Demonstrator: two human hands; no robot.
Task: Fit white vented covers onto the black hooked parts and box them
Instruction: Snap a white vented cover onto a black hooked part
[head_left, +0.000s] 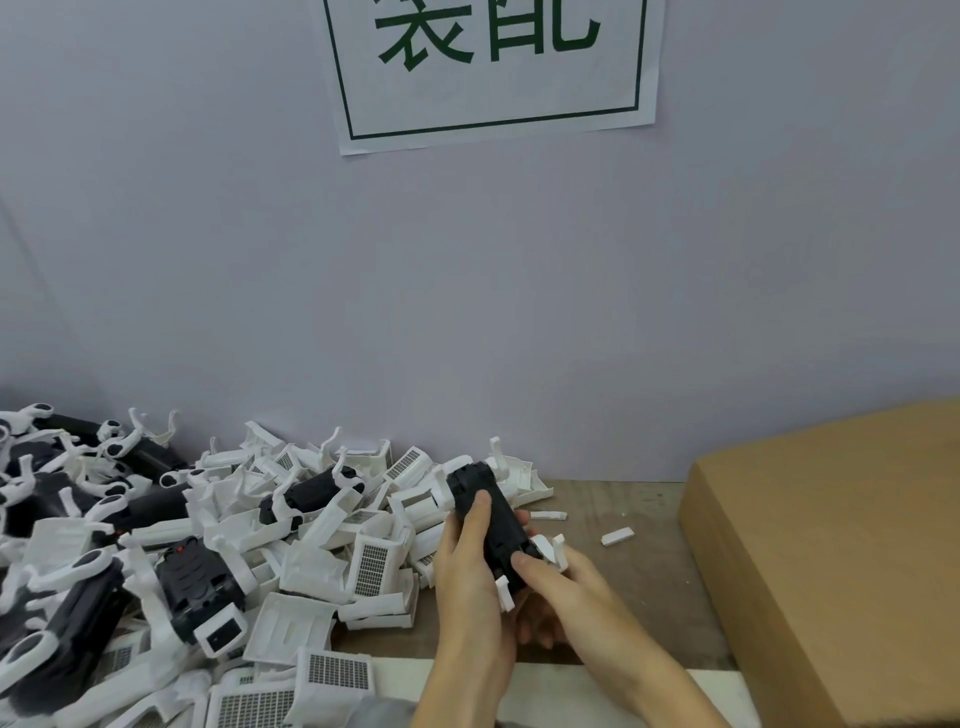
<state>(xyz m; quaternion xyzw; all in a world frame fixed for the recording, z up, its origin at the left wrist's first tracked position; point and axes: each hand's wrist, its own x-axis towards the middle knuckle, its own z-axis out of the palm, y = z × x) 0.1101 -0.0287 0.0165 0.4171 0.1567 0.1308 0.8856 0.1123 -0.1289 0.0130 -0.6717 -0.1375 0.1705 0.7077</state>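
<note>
Two hands on one black part (485, 519), held above the table (639, 577) near the wall. Our left hand (467, 566) wraps it, thumb along its top; our right hand (556, 582) pinches its lower end by the white hooks. Covers (371, 564) heaped left, box (831, 545) right.

Single head-worn view, forward and down (wide-angle), close over bench (639, 566).

Black hooked part (485, 525) with white hooks at its near end, tilted, held above the tabletop (644, 561), loose white vented covers (371, 564) and black parts (200, 577) heaped at left, cardboard box (831, 551) at right
</note>
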